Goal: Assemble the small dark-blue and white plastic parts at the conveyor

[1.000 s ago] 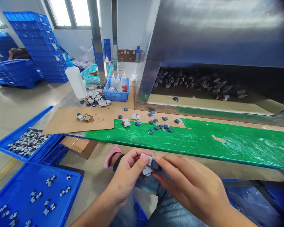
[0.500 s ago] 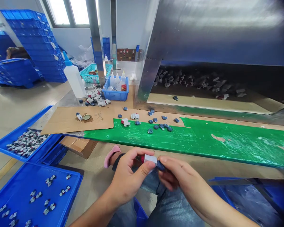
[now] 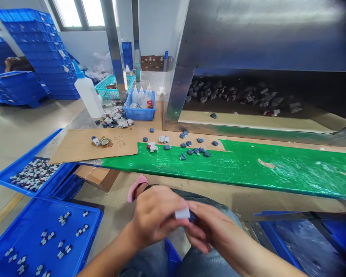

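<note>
Since the earlier frame, the left hand had rolled over so that its back faced up, and the small block had turned with it. The right hand had closed in, and the two hands now met around the block.

The block was on the near side of the green sheet, held in the air above the person's knees. Its pale face showed between the hands, with the left fingers over and beside its left end. Its dark blue end lay at the right fingertips, partly covered by them. The left fingers were bent and grasping the pale part; the thumb's exact place could not be told through the blur. The right upper fingers pressed at the dark end, while the lower ones were loosely curled beneath.

Dark blue bits were scattered on the green sheet and just behind it, near a red and white piece at its left part. Left of the sheet, a cardboard piece bore a bottle cap. Behind the sheet stood a blue basket and a metal hood. Left of it and lower down, a blue tray held small pieces in loose groups.
</note>
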Available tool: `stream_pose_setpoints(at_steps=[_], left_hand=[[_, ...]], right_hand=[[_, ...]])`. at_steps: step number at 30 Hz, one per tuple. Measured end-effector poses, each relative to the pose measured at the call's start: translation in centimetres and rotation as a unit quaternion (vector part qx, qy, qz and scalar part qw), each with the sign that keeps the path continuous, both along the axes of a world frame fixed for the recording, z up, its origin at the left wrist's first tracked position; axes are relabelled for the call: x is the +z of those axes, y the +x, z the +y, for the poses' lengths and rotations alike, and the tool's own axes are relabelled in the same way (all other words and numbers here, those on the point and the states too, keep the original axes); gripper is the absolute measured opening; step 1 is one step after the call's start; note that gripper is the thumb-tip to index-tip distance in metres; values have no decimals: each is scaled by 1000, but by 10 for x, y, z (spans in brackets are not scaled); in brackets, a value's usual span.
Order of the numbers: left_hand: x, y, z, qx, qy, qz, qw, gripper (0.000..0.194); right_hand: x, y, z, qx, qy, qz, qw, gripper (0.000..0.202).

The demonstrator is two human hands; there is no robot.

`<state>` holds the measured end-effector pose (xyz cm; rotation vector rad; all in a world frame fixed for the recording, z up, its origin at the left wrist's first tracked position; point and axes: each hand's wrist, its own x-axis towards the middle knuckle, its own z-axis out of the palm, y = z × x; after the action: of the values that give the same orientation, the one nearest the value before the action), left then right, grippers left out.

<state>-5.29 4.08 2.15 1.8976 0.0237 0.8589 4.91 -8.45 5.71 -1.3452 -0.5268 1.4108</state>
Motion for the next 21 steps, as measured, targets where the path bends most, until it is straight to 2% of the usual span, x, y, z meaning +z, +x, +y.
stream_pose_setpoints(at_steps=[2, 4, 5, 7, 11, 15, 18, 21], left_hand=[[-6, 2, -9, 57, -120, 17, 991, 24], [-12, 4, -15, 63, -208, 61, 974, 32], [-13, 5, -16, 55, -223, 77, 970, 33], [-13, 5, -16, 39, -198, 87, 976, 31], [-7, 3, -11, 22, -108, 69, 991, 21], [-1, 2, -9, 16, -90, 76, 993, 20], [0, 3, -9, 1, -150, 121, 981, 24], [-1, 8, -9, -44, -288, 179, 940, 32]], right_hand=[[4, 6, 3, -23, 7, -85, 996, 39], [8, 11, 5, -16, 14, -163, 986, 39], [9, 12, 5, -6, 13, -183, 983, 39], [10, 12, 6, 17, -6, -179, 984, 42], [9, 6, 5, 55, -76, -105, 990, 47], [9, 7, 5, 59, -78, -93, 991, 41], [7, 11, 4, 74, -27, -199, 977, 36], [6, 13, 3, 100, 17, -362, 927, 31]])
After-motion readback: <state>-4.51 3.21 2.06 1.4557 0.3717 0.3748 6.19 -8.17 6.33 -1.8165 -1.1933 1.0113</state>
